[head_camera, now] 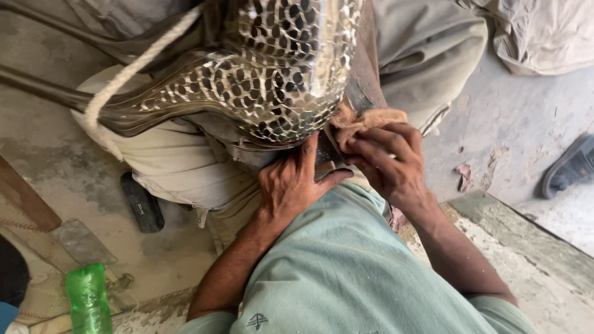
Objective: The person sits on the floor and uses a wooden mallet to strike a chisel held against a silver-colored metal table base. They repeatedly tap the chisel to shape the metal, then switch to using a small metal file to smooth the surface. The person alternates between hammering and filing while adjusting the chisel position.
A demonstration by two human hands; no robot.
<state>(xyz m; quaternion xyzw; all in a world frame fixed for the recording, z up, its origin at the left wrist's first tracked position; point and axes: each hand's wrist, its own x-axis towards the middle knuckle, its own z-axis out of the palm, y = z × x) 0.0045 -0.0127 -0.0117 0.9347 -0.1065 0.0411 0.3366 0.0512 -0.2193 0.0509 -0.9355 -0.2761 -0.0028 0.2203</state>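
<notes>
A large shiny metal vessel with a hammered, mosaic-like surface and a long neck lies across my lap. My left hand presses flat against its lower rim, fingers spread. My right hand grips a small piece of tan cloth and holds it against the vessel's edge. A thick pale rope runs over the vessel's neck on the left.
A green plastic bottle stands at the lower left near a black rectangular block on the concrete floor. A dark sandal lies at the right. Crumpled fabric sits at the top right. A stone ledge runs along the lower right.
</notes>
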